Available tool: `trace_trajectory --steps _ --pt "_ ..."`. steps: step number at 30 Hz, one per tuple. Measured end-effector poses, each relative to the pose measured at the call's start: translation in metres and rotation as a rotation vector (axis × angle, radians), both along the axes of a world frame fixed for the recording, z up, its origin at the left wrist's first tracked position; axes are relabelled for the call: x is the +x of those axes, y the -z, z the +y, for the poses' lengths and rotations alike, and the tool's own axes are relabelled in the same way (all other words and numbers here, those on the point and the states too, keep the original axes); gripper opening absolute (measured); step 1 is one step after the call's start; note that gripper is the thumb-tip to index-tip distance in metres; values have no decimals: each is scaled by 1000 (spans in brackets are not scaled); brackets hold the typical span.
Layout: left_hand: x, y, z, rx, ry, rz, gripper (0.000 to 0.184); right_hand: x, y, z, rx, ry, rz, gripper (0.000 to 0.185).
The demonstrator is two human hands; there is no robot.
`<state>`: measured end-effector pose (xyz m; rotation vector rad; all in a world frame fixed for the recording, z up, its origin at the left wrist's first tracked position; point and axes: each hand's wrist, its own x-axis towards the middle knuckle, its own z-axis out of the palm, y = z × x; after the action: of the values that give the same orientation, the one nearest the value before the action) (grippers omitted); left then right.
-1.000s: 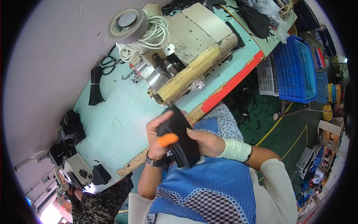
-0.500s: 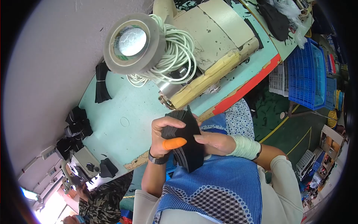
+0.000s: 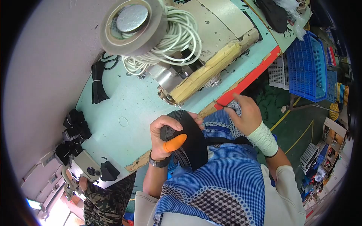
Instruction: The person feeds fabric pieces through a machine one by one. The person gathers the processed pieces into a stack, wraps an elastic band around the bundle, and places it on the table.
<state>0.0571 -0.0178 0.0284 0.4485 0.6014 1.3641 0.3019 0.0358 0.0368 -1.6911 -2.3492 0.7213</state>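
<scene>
My left hand (image 3: 162, 137), with an orange cover on one finger, is wrapped round a thick stack of black pieces (image 3: 194, 141). Its other fingertips show past the stack's far edge. Apart from the stack, to its right, is my right hand (image 3: 247, 115), with pale wrapping round the wrist. Its fingers are curled toward the thumb by the red table edge; what they pinch is too thin to make out. A black strap (image 3: 228, 141) lies across the blue apron, right of the stack.
A sewing machine (image 3: 213, 71) carries a tape roll (image 3: 156, 28) and coiled white cord (image 3: 181, 41). A tied black bundle (image 3: 98, 84) lies on the table (image 3: 117, 145), with more black bundles (image 3: 75, 124) at left. Blue crates (image 3: 305, 67) stand right. A co-worker's camouflage sleeve (image 3: 107, 203) shows lower left.
My right hand has left the stack and moved up and to the right. My left hand still holds the stack. The black strap across the apron has come into view.
</scene>
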Motion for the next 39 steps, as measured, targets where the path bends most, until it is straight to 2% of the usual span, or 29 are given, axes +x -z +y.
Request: trace_trajectory --steps 1,3,5,7,8,9,10,11,12,13,14,15,16,18,19,21,22,25,26,27,29,32,36,38,39 --pt "-1 2 0 9 17 -41 31 -4 0 -6 5 -1 3 32" --pt "1 4 4 7 -34 -16 33 -25 -8 -24 -832 108 1066 60" --pt "7 4 12 14 -73 9 34 -56 -25 -20 -1069 -116 1154 72" --pt "8 1 21 -33 -246 40 39 -59 -25 -18 -1125 -127 1105 67" --pt "6 0 26 -29 -244 47 39 -56 -26 -15 -1251 -63 1205 66" --pt "1 -2 30 -21 -192 68 48 -52 -26 -13 -1385 4 1302 64" --pt "-6 -4 33 -20 -139 90 58 -47 -25 -11 -1335 61 1281 61" --pt "-15 -5 36 -22 -85 111 69 -43 -22 -9 -1164 45 1228 57" --pt "-34 -4 44 15 86 187 90 -40 -21 -10 -1004 68 1089 56" --pt "-37 -16 50 -65 119 272 73 -38 -19 -11 -843 92 949 56" --pt "-43 -15 52 -112 238 415 58 -40 -18 -14 -848 103 956 56" --pt "-46 -14 55 -158 353 555 44 -45 -17 -16 -777 62 841 55" --pt "-44 -14 60 -167 355 559 44 -48 -16 -16 -706 16 727 55" --pt "-39 -16 72 -388 414 878 19 -53 -25 -8 -793 41 769 54" --pt "-39 -15 74 -399 417 883 19 -54 -27 -5 -873 66 800 52" --pt "-39 -13 77 -438 368 677 15 -55 -19 -5 -920 113 850 49" --pt "-40 -14 77 -363 331 626 15 -55 -14 -4 -913 129 873 46" --pt "-49 -15 85 -501 439 615 17 -65 -2 -9 -1001 152 980 40" --pt "-60 -8 87 -493 541 729 18 -71 0 -10 -1080 142 1070 37" --pt "-63 0 86 -422 535 864 18 -75 0 -7 -1091 140 1072 37" --pt "-71 3 87 -358 572 966 19 -80 -4 2 -1316 241 1096 33" --pt "-77 4 91 -257 585 1076 19 -85 -10 11 -1413 289 1144 32" --pt "-97 44 85 -273 482 1207 20 -90 -15 15 -1459 383 1118 31" --pt "-102 50 78 -268 381 1232 21 -87 -9 17 -1233 496 1155 28" --pt "-107 46 71 -350 307 1041 21 -86 2 15 -1144 484 1177 27"
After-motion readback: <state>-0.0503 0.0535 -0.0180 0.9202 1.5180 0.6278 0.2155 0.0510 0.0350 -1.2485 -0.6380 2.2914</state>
